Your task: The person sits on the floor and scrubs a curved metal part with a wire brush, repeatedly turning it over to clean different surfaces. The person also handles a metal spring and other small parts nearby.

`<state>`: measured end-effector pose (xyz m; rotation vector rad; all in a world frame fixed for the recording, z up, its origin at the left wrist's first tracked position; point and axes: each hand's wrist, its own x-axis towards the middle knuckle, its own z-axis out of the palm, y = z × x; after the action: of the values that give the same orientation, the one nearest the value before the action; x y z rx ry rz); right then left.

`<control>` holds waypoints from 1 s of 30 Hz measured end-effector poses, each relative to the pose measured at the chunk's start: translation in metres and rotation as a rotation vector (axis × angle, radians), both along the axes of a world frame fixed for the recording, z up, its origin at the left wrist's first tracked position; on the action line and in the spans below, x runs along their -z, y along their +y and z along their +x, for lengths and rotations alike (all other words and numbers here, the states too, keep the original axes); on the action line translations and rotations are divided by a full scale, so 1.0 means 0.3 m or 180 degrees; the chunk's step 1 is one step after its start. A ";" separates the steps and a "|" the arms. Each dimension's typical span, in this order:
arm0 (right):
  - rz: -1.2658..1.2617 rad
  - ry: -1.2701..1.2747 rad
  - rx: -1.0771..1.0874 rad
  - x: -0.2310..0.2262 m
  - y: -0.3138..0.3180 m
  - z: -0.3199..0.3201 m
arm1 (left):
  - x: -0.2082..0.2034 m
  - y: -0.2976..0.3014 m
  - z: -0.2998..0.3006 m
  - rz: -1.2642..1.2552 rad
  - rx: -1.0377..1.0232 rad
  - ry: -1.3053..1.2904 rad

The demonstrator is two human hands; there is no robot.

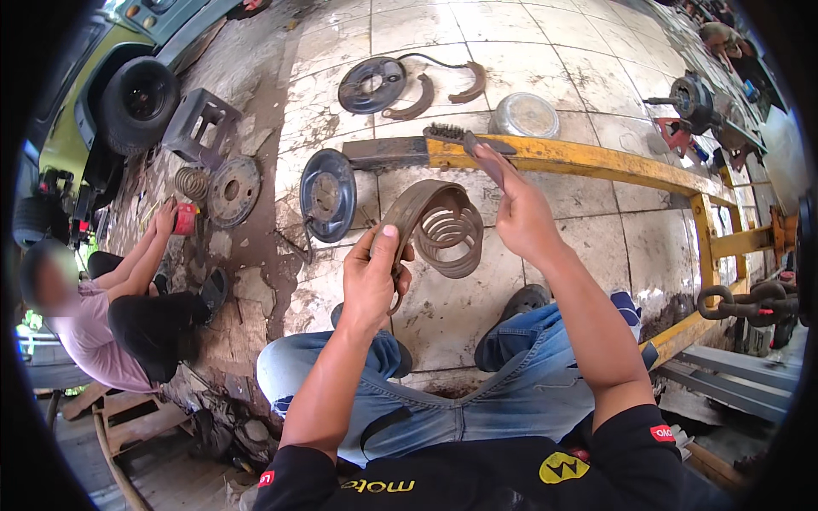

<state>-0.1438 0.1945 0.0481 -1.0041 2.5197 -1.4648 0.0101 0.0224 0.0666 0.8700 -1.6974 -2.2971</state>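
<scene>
My left hand (375,277) is closed around one end of a curved, rusty brake shoe (411,203), with the thumb on its outer face. A coil spring (443,240) shows just beyond and below the shoe, partly hidden by it. In my right hand (521,204) is a wire brush (490,146), gripped by its handle. Its dark bristles point upward and away from the shoe, above the yellow beam. Brush and shoe are apart.
A yellow steel frame (596,160) crosses ahead and down the right. Beyond it lie two loose brake shoes (412,102), a black backing plate (371,85) and a round metal pan (527,115). Another backing plate (328,196) lies left. A person (106,311) sits far left, holding a red can (184,219).
</scene>
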 end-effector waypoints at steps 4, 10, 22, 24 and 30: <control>-0.0146 -0.0810 0.0063 -0.021 -0.049 0.071 | -0.015 -0.005 0.007 0.0048 -0.0177 -0.0163; 0.0810 0.1035 -0.0272 0.111 -0.110 0.118 | -0.034 0.016 -0.002 0.0643 -0.0152 -0.0333; 0.0946 0.0961 -0.0320 0.112 -0.133 0.126 | -0.026 0.014 0.003 0.1010 -0.0249 -0.0508; 0.1102 0.0933 -0.0345 0.084 -0.131 0.137 | -0.029 0.016 0.002 0.1056 -0.0263 -0.0488; 0.1221 0.0991 -0.0154 0.164 -0.139 0.091 | -0.051 0.007 0.000 0.1161 -0.0314 -0.0397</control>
<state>-0.1164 0.1529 -0.0011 -1.2848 2.8044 -0.8121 0.0102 0.0244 0.0817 1.1563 -1.2585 -2.5735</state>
